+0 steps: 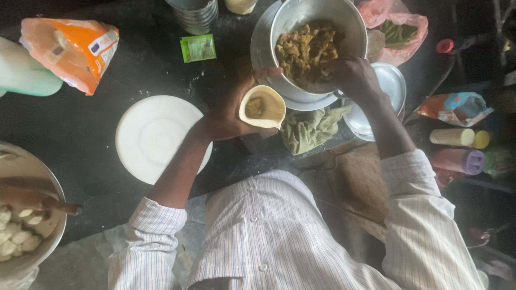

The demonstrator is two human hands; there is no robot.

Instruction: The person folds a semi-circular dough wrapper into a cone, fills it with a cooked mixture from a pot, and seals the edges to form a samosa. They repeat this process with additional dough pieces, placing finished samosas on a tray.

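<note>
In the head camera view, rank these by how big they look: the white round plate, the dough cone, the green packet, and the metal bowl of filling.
1. White round plate and metal bowl of filling: look alike, unranked.
2. Dough cone, in the left hand.
3. Green packet.

One head-worn view, straight down and close over the dark counter (97, 139), chest at the bottom edge.

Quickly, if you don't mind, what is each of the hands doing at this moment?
Left hand: closed around a dough cone with some filling inside.
Right hand: in the metal bowl, fingers on the filling; grip cannot be told.
</note>
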